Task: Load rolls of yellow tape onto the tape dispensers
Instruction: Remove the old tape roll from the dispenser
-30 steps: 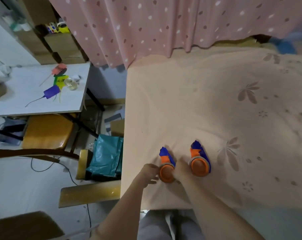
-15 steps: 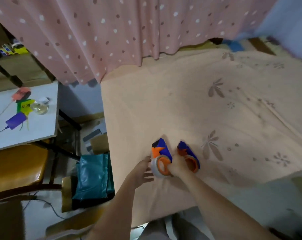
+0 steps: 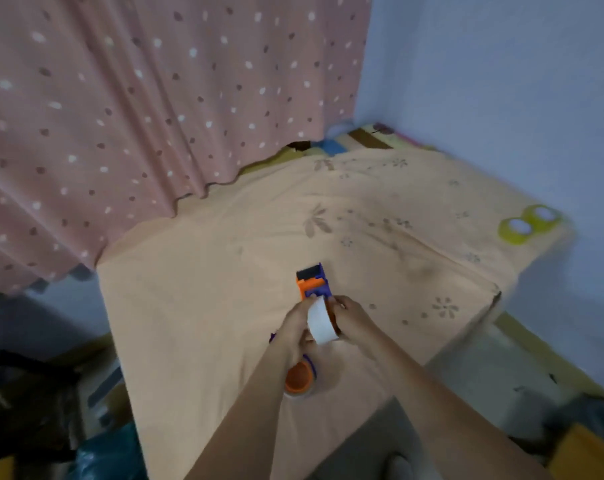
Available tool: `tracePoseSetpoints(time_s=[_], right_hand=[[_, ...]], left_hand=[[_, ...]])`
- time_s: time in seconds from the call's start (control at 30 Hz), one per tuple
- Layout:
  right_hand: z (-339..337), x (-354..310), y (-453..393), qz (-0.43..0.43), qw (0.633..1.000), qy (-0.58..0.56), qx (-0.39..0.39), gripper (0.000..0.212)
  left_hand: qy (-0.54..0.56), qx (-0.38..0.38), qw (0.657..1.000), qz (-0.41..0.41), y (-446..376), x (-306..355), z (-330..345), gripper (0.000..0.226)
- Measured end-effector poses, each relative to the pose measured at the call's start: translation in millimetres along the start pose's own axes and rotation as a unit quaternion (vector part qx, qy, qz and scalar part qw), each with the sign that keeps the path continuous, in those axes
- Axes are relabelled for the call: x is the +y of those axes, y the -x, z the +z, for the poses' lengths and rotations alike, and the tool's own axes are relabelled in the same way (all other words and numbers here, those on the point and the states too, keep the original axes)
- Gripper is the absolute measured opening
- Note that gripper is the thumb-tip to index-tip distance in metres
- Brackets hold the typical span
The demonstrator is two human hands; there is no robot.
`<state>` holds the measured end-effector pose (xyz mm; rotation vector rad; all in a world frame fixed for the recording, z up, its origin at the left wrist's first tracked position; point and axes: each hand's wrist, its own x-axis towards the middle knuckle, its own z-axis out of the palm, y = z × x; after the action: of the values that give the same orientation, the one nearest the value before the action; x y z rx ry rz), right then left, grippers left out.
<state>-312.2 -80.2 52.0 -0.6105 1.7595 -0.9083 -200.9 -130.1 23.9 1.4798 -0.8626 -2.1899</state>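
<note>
One tape dispenser [image 3: 312, 287] has been lifted off the peach bed sheet [image 3: 207, 306] since a moment ago. Both hands grip it around its whitish roll [image 3: 321, 322], left hand [image 3: 295, 327] and right hand [image 3: 349, 320] on either side, long axis and blue nose pointing away. The second dispenser [image 3: 299, 377] lies below; two yellow tape rolls [image 3: 529, 223] sit far right.

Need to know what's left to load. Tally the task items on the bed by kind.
Yellow tape rolls: 2
Dispensers: 2, one held up by both hands, one lying under the left forearm
White empty core: 1, on the held dispenser
Total: 5
</note>
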Motion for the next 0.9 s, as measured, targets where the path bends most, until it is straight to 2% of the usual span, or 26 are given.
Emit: tracePoseSetpoints(time_s=[0.03, 0.1, 0.23, 0.5, 0.63, 0.77, 0.9], right_hand=[[-16.3, -2.3, -1.9, 0.009, 1.0, -0.02, 0.009, 0.038], [-52.1, -4.9, -4.3, 0.023, 0.999, -0.045, 0.018, 0.041], [-139.1, 8.0, -12.0, -0.003, 0.999, -0.036, 0.004, 0.046], [-293.2, 35.3, -11.8, -0.013, 0.997, -0.063, 0.047, 0.052], [-349.4, 47.3, -15.4, -0.024, 0.99, -0.083, 0.108, 0.053], [-393.2, 51.3, -30.8, -0.013, 0.987, -0.085, 0.137, 0.063], [-429.3, 47.1, -58.3, -0.007, 0.986, -0.076, 0.148, 0.047]], left_hand=[[-0.004, 0.02, 1.0, 0.016, 2.2, 2.4, 16.9, 0.03], [-0.031, 0.011, 0.999, 0.043, -1.5, 6.5, 62.8, 0.025], [-0.083, 0.046, 0.995, 0.018, -12.1, 6.3, 159.8, 0.04], [-0.112, -0.044, 0.992, 0.046, -24.1, -18.5, 313.9, 0.048], [-0.131, -0.064, 0.988, 0.039, -35.7, -21.8, 373.7, 0.044], [-0.13, -0.069, 0.989, 0.012, -56.9, -20.3, 420.4, 0.047], [-0.124, -0.077, 0.989, -0.002, -77.9, -12.8, 456.3, 0.041]])
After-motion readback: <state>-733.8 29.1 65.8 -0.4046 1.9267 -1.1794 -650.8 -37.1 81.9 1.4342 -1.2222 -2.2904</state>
